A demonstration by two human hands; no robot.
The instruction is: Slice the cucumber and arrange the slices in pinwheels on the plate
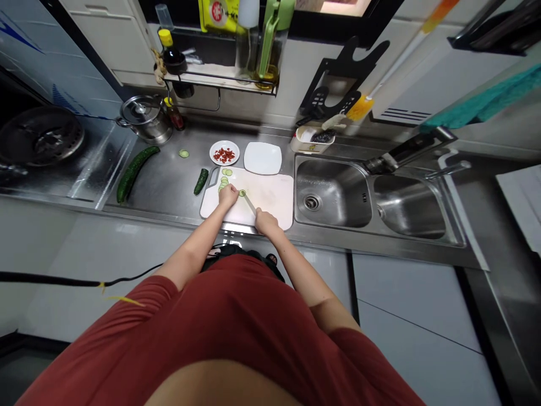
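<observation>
My right hand (266, 222) grips a knife (249, 203) by its handle over the white cutting board (274, 194). At the knife's tip lies a cucumber slice (242, 193). My left hand (229, 195) is on the left half of the board, its fingers curled close together; whatever they may hold is hidden. Several round cucumber slices (224, 180) lie just beyond it, near the board's handle. A cut piece of cucumber (201, 181) rests on the steel counter left of the board. Farther left are a long whole cucumber (134, 172) and a small cut end (183, 153).
Behind the board stand a bowl of chopped red pieces (224, 153) and a white square plate (262, 158). A lidded steel pot (146, 118) is at the back left, a wok (40, 135) at far left. To the right is a double sink (333, 194).
</observation>
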